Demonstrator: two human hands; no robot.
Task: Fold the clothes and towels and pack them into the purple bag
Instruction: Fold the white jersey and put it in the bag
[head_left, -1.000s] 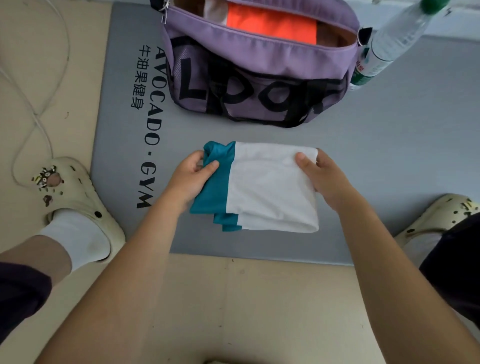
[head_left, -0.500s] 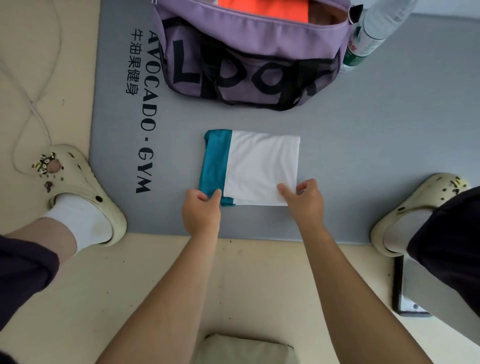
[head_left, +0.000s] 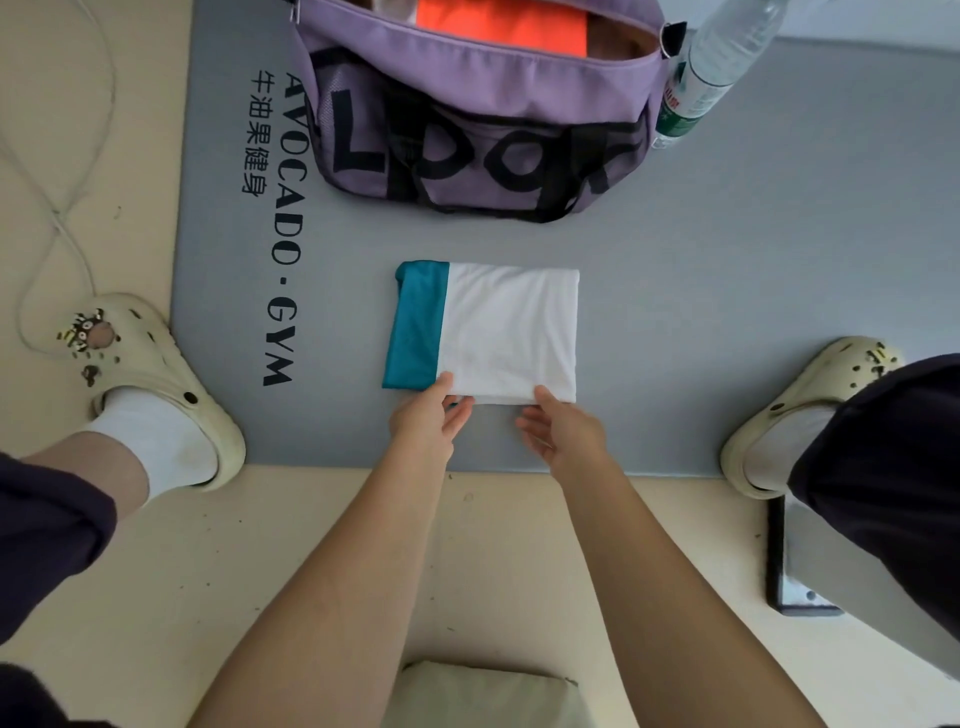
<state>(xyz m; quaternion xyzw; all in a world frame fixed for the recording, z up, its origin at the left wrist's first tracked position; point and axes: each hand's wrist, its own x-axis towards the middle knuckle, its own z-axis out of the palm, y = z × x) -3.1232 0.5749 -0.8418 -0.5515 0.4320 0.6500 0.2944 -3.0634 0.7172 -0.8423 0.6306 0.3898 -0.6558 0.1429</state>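
Change: both hands slid inward along the near hem since half a second ago, now closer together; garment unmoved on the mat.
Head view, garment: folded white-and-teal garment (head_left: 511, 332) flat on the grey mat (head_left: 727, 291), at about 6 o'clock from the purple bag (head_left: 483, 119), apart from it; teal band on its 9 o'clock side.
Left hand: left hand (head_left: 428, 418) at the near hem, fingers fairly straight, thumb tip on the white cloth; grip loose, holding nothing firmly as far as visible.
Right hand: right hand (head_left: 563, 431) just beside it at the hem, palm turned up and fingers relaxed, thumb touching the edge; grip wide.
Why so: probably set to slip under the hem and lift the bundle without undoing the fold.
Bag: mouth open toward 12 o'clock, orange item (head_left: 501, 26) already inside; room beside it hard to judge.
Edges: bare mat between garment and bag, a clear lane toward 12 o'clock; water bottle (head_left: 717, 67) touching or just beside the bag at 2 o'clock, liable to tip.
Flanks: clogs at 9 (head_left: 156, 384) and 3 o'clock (head_left: 810, 410), well apart from the garment; white cable (head_left: 67, 218) off the mat at 10 o'clock.
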